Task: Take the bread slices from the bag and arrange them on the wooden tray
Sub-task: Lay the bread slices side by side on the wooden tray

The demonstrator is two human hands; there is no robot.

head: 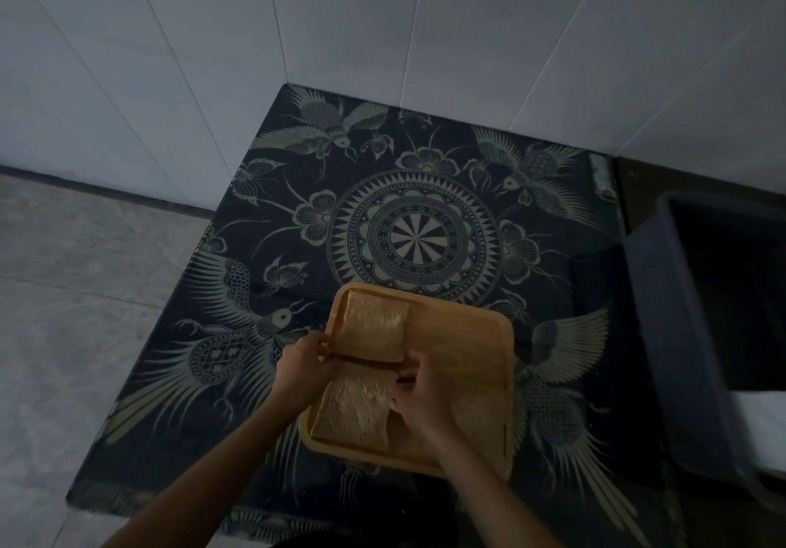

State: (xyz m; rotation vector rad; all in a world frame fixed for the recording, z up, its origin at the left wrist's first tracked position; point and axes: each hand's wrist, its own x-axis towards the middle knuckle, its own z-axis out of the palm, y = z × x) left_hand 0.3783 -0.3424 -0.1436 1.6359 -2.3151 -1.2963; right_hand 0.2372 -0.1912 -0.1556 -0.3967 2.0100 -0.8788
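A wooden tray (pixel 463 335) lies on the near half of a dark patterned cloth. One bread slice (pixel 374 326) lies flat in the tray's far left corner. A second bread slice (pixel 353 411) is at the near left. My left hand (pixel 302 364) pinches its far left corner and my right hand (pixel 421 394) pinches its far right corner, so that far edge looks slightly raised. A third slice (pixel 480 420) lies at the near right, partly hidden under my right hand. The bag is not in view.
The dark cloth with bird and mandala patterns (pixel 417 233) covers a small table set in a corner of white tiled walls. A dark grey plastic bin (pixel 672 335) stands close to the table's right side. Grey floor (pixel 85 292) lies to the left.
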